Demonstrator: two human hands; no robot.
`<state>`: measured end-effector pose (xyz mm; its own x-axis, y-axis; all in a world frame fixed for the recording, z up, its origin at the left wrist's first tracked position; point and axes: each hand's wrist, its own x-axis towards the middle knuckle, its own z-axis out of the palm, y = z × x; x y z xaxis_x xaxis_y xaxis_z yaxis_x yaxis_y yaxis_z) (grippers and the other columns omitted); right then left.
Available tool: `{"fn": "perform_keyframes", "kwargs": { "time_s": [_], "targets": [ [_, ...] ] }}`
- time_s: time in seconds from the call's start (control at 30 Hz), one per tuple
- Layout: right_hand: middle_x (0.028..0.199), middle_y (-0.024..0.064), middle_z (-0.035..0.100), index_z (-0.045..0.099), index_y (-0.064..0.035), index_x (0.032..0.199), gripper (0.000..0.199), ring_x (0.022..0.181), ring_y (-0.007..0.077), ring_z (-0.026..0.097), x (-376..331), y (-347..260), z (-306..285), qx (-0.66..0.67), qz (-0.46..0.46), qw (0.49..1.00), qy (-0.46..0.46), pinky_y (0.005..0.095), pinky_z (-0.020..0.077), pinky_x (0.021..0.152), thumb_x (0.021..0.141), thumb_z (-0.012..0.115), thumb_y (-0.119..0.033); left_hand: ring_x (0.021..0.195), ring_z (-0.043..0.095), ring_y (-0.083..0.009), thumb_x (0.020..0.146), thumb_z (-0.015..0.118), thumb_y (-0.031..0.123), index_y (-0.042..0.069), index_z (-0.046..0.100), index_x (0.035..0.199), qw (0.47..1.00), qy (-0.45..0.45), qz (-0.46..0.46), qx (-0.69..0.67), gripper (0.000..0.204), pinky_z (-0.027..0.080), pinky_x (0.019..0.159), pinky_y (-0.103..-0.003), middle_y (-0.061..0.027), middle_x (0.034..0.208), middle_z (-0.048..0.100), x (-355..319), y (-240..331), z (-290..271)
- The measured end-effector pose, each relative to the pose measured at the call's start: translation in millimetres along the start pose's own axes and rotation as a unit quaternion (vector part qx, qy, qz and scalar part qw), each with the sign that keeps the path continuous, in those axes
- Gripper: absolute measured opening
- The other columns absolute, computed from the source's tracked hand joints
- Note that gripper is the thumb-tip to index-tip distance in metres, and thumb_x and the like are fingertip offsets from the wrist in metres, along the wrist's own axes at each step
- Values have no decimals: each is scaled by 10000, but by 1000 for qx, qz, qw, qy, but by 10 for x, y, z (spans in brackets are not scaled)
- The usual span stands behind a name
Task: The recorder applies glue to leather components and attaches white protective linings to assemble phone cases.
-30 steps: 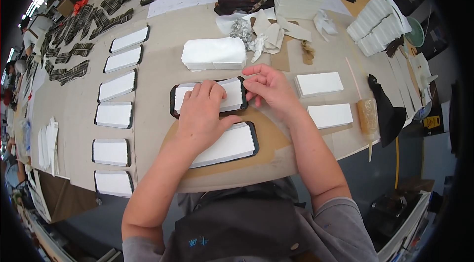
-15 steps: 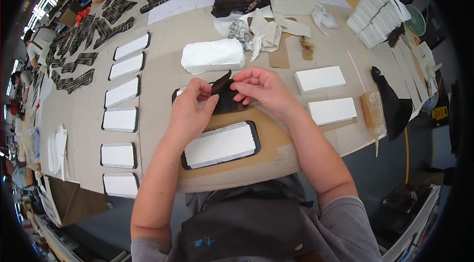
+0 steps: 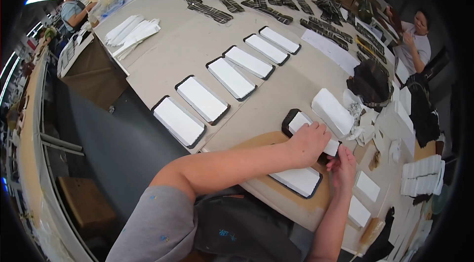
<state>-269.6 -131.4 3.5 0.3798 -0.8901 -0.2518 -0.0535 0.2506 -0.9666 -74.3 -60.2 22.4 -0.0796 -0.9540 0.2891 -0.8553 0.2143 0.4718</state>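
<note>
Head view: left hand (image 3: pixel 311 143) lies over the white panel (image 3: pixel 299 121), grip unclear; right hand (image 3: pixel 342 164) pinches its dark border (image 3: pixel 286 123). We judge edge-working underway; next calls for steady pressure.

Even light, dark warped edges

Before us spreads a wide beige bench (image 3: pixel 170 54), with a brown sheet (image 3: pixel 272 138) near its edge. One dark-edged panel (image 3: pixel 297 181) rests on the sheet — another panel (image 3: pixel 299 121) sits just beyond. Six more panels (image 3: pixel 202 99) form a row; we also see plaid strips (image 3: pixel 211 11), white strips (image 3: pixel 133 36), a white block (image 3: pixel 332 111) and two white slabs (image 3: pixel 368 186).
</note>
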Motion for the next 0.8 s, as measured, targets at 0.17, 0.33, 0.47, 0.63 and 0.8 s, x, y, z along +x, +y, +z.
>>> {"fn": "perform_keyframes", "kwargs": {
  "time_s": [0.17,0.33,0.47,0.63,0.8],
  "targets": [
    [854,104,704,614,-48,981,251,547,115,609,82,28,-15,73,-14,997,-12,255,484,481,1053,571,-284,928,661,-290,824,729,123,-4,645,933,981,104,-37,-160,187,514,773,-390,-137,926,659,201,-341,-152],
    [876,90,705,608,-54,1002,161,546,102,595,96,84,-85,46,-36,998,-11,245,479,485,1042,590,-209,949,660,-142,964,691,213,32,665,1197,712,290,-219,-601,296,519,839,-334,-54,1057,724,-23,-1507,-1280],
    [888,83,704,608,-61,1009,113,557,92,588,98,82,-103,43,-48,998,-27,228,477,506,1026,614,-173,916,677,-142,871,772,51,60,685,1170,704,552,-148,-422,312,530,832,-296,-36,1048,735,-1167,-2557,-2242],
    [886,57,687,607,-75,1010,119,574,69,573,107,137,-157,37,-51,998,-20,212,457,505,1028,617,-193,930,718,-215,844,680,-68,27,726,1032,862,439,-208,143,216,541,857,-299,-99,1034,757,-2449,-2782,-2645],
    [886,39,676,607,-86,1017,124,586,53,564,77,81,-111,32,-43,998,-18,199,440,500,1029,620,-209,1162,652,-309,846,499,-126,41,736,1034,918,248,-276,140,345,509,1002,-380,-133,1209,692,-3097,-2736,-2322]
  ]
}}
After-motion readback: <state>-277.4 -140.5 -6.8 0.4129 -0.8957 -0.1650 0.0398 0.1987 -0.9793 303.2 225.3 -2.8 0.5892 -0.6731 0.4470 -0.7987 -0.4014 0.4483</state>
